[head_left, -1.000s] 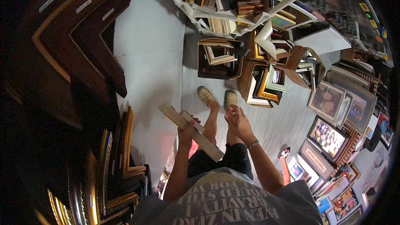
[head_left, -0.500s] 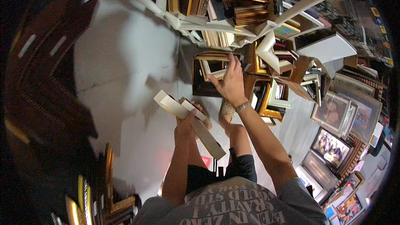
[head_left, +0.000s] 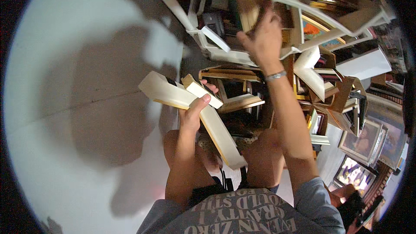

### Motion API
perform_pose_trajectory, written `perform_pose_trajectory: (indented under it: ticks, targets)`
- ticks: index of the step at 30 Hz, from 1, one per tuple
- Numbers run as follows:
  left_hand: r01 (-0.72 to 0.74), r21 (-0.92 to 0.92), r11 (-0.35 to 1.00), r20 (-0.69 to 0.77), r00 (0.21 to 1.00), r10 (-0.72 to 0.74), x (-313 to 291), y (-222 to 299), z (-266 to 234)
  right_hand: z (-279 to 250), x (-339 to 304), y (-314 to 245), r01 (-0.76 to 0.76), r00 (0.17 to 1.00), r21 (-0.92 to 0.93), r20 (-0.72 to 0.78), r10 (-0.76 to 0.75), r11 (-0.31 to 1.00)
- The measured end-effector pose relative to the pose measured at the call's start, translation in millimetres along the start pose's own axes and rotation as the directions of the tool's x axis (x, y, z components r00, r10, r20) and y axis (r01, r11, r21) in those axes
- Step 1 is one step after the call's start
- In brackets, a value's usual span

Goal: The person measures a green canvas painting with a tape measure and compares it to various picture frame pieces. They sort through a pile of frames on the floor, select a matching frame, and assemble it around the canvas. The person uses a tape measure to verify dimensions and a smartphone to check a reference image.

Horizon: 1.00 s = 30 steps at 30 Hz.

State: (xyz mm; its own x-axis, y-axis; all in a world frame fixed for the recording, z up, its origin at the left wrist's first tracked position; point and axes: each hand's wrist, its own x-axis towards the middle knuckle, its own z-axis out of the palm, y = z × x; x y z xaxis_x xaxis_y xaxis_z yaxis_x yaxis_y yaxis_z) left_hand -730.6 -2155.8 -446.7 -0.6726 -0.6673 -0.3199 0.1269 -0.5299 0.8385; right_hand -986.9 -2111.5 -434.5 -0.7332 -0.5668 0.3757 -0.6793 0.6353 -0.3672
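Note:
My left hand (head_left: 196, 112) is closed around cream picture-frame corner samples. The larger one is an L-shaped frame corner (head_left: 221, 138) with a thin gold edge; a shorter cream piece (head_left: 202, 90) lies against it under my thumb. My right hand (head_left: 266, 43), a metal bracelet at its wrist, reaches into the white shelf (head_left: 236, 56) ahead. Its thumb stands apart from its fingers, which are somewhat blurred. Close to those fingers are pale frame pieces (head_left: 249, 17) inside the shelf; whether the fingers touch them is unclear.
Below the shelf stands a dark box holding frame corners (head_left: 240, 102). To its right are cardboard boxes (head_left: 344, 91) of more samples and a white textured corner (head_left: 313, 73). Framed pictures (head_left: 359, 141) lean at the far right. A pale wall (head_left: 52, 60) carries my shadow on the left.
My right hand has moved up and forward from the dark box into the shelf. I have sunk lower, with my knees bent. The left hand keeps its hold on the cream corners.

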Motion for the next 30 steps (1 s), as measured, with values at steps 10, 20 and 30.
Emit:
perform_pose_trajectory:
  ticks: [10,20,30]
  targets:
    - [-0.104,-0.205,0.973,0.114,0.985,0.129,-4,1,-13,-19,33,68,-0.263,0.962,0.756,0.157,0.224,0.600]
    - [-0.007,-0.143,0.990,0.169,0.985,0.032,-1,-1,-23,-105,-68,23,-0.505,0.848,0.654,0.499,0.181,0.563]
    - [-0.169,-0.259,0.951,0.261,0.935,0.238,-7,-13,-11,-105,-181,-1,-0.532,0.602,0.572,0.774,-0.197,0.624]
